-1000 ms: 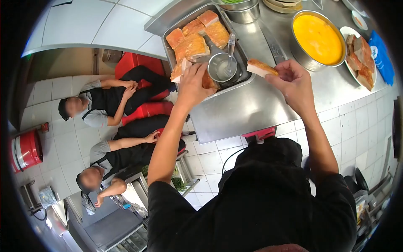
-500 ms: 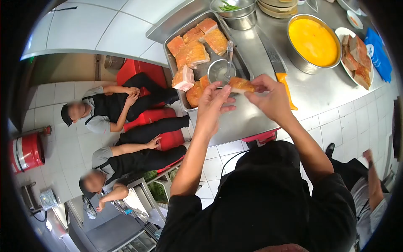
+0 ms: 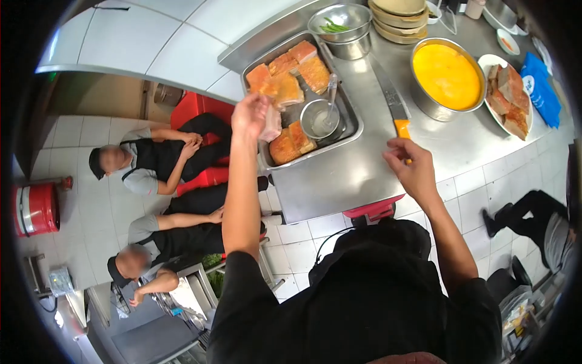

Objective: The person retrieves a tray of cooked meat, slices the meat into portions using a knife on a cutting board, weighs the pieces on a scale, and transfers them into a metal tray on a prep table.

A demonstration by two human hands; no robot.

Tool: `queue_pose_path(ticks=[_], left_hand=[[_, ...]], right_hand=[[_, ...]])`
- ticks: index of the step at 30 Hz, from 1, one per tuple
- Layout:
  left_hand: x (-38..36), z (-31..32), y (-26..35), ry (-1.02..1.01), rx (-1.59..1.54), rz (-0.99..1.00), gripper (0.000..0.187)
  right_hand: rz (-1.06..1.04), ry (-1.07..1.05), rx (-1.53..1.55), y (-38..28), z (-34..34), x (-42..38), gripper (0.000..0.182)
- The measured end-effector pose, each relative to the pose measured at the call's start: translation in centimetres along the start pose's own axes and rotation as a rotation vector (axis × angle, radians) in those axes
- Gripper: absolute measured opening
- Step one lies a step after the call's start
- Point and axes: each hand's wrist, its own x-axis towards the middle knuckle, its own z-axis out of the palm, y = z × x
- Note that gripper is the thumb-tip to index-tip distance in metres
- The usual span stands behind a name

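Note:
My left hand (image 3: 248,118) is over the left side of the metal tray (image 3: 357,128), its fingers closed on a blurred golden-skinned meat piece (image 3: 264,90). Other meat blocks (image 3: 313,74) lie in the tray, with a round metal strainer or ladle (image 3: 319,118) holding a clear-handled tool. To the right, my right hand (image 3: 415,167) hovers at the orange handle (image 3: 402,128) of a large knife (image 3: 388,91), thumb and forefinger apart. Part of the handle is hidden behind this hand, and no firm grip shows.
A pot of yellow liquid (image 3: 445,77), a plate of meat (image 3: 529,124) and a blue packet (image 3: 544,97) stand at the right. Stacked bowls (image 3: 400,24) and a bowl of green vegetables (image 3: 339,23) are behind. Two people (image 3: 163,151) sit at the left; another person (image 3: 533,224) is far right.
My hands have parted from the meat piece they both held. The left moved leftward over the tray with a piece; the right moved down by the knife handle. The view shifted slightly.

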Motion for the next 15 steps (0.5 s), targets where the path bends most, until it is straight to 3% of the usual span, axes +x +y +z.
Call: queue_pose_path(ticks=[2,4,7,8,10,15], left_hand=[[5.7,-0.4,1.3,0.098,-0.205,-0.013,0.014],[10.3,-0.8,2.0,0.012,-0.256,0.039,0.016],[9.5,1.2,1.4,0.235,0.212,0.078,0.032],[7.7,2.6,0.6,0.223,0.221,0.073,0.032],[1.1,5.6,-1.5,0.031,0.653,0.377,0.044],[-6.7,6.7,-3.9,-0.215,0.917,0.476,0.047]], right_hand=[[0.032,0.049,0.024,1.2,-0.7,-1.2,0.023],[0.082,0.076,-0.017,2.5,-1.7,-2.5,0.021],[0.091,0.131,-0.11,4.1,-2.5,-3.5,0.019],[0.063,0.169,-0.174,4.4,-2.6,-3.6,0.019],[0.043,0.193,-0.221,4.3,-2.7,-3.5,0.02],[0.048,0.239,-0.239,2.7,-2.8,-4.0,0.022]])
